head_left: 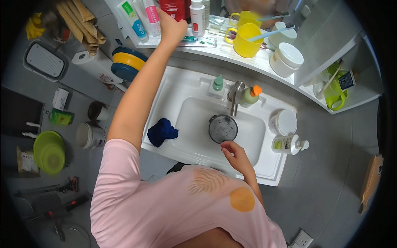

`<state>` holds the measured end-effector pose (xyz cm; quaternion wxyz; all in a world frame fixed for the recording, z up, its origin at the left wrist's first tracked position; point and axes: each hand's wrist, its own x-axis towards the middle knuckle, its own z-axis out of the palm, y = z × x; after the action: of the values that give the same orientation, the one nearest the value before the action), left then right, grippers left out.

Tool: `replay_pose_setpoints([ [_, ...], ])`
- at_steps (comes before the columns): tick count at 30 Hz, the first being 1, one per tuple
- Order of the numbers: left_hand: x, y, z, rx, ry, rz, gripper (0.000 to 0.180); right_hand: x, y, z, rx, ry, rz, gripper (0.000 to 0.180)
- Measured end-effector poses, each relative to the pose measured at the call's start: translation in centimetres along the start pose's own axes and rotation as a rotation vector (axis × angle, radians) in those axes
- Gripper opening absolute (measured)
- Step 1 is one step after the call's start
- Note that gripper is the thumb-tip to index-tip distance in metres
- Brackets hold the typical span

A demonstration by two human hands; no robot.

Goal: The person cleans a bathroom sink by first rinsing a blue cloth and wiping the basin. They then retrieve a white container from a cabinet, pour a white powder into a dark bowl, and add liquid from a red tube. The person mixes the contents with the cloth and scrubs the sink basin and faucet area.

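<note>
bathroom: white sink (273, 173) sitting under a cluttered shelf (231, 51)
left hand (171, 25): reaching up at 12 o'clock, fingers closing on the upright red bottle (173, 7)
right hand (233, 153): hanging loosely curled, gripping nothing, drain strainer (223, 128) just off at 11 o'clock

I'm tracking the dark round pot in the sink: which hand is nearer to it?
Right. The right hand hovers just beside the pot; the left hand is up at the shelf.

— How many yellow mugs (247, 40) stood on the shelf?
— Two, each with a toothbrush (271, 32). Three white lidded jars (286, 59) and three pump bottles (251, 96) surrounded the sink.
</note>
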<state>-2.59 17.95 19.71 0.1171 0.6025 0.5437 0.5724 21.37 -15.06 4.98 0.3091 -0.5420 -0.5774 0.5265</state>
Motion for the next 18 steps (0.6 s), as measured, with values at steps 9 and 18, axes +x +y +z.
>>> replay_pose_setpoints([
  [9, -2.0, 0.0, -0.9, 0.005, 0.123, 0.097, 0.082, 0.6, 1.8, 0.8, -0.032, 0.019, -0.026, 0.02],
  [18, -19.5, 0.6, -10.2, -0.396, -0.115, -0.12, 0.016, 6.9, 17.5, 0.6, -0.291, 0.471, 0.172, 0.011],
])
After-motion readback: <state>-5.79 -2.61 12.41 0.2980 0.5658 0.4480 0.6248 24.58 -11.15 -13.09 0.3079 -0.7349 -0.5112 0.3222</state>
